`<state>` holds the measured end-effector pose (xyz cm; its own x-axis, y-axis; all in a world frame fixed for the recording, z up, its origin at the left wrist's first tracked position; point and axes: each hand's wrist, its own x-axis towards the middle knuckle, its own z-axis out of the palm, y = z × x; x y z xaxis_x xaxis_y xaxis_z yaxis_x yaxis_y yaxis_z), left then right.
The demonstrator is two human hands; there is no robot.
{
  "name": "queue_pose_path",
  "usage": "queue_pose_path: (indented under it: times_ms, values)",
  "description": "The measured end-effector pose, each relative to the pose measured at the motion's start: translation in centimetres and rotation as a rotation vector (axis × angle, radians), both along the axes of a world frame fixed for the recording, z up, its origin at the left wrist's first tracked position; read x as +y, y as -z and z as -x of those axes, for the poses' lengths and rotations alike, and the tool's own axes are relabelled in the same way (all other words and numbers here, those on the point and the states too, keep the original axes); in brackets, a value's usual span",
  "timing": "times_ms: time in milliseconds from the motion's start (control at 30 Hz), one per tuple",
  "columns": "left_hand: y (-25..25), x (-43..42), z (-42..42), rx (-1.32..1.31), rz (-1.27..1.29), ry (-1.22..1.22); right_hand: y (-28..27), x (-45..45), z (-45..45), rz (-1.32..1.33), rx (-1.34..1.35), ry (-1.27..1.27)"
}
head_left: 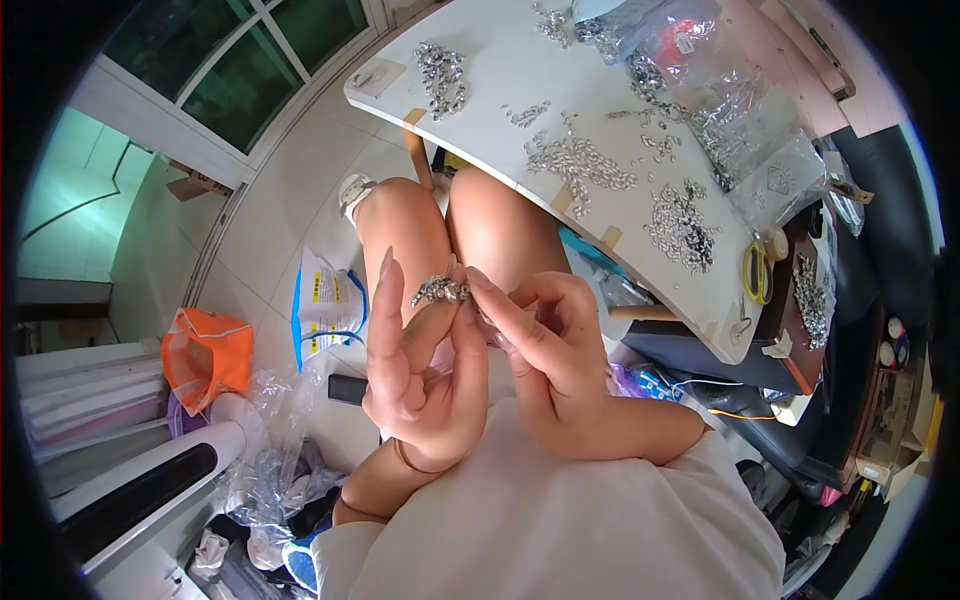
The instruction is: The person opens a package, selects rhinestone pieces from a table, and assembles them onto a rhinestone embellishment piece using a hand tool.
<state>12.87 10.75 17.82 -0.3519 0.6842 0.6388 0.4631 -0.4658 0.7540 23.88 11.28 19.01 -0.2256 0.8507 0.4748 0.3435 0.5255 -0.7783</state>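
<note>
Above my lap, a small cluster of shiny silver rhinestones [438, 291] is held between both hands. My left hand [428, 370] pinches it, with one finger raised straight up. The thumb and forefinger of my right hand [555, 345] close on the cluster's right end. Exactly how the pieces join is too small to make out. On the white table [480, 140] beyond my knees lie loose rhinestones [580, 165] in a spread pile, with a denser heap [683, 228] nearer the right edge.
A bundle of rhinestones [440, 80] sits at the table's far left. Plastic bags [740, 120] crowd its right side. Yellow-handled scissors [757, 273] lie by the right edge. On the floor to the left are an orange bag [207, 358] and a blue-white pouch [328, 305].
</note>
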Motion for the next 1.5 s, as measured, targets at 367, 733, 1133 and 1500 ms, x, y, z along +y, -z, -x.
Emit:
queue_pose_path:
  times_ms: [367,733,1133,1500]
  values:
    - [-0.9,-0.1,0.0,0.048,0.098,-0.041,0.2,-0.3,0.4,-0.001,-0.030,0.065]
    - [-1.8,-0.4,0.4,-0.491,0.206,0.276,-1.1,0.8,-1.5,0.145,0.036,-0.222]
    - [-2.3,0.3,1.2,-0.939,0.374,0.470,-1.5,2.2,-2.7,0.075,-0.037,-0.288]
    - [-2.3,0.4,1.7,-0.991,0.474,0.541,-2.1,2.8,-3.5,-0.068,-0.179,-0.262]
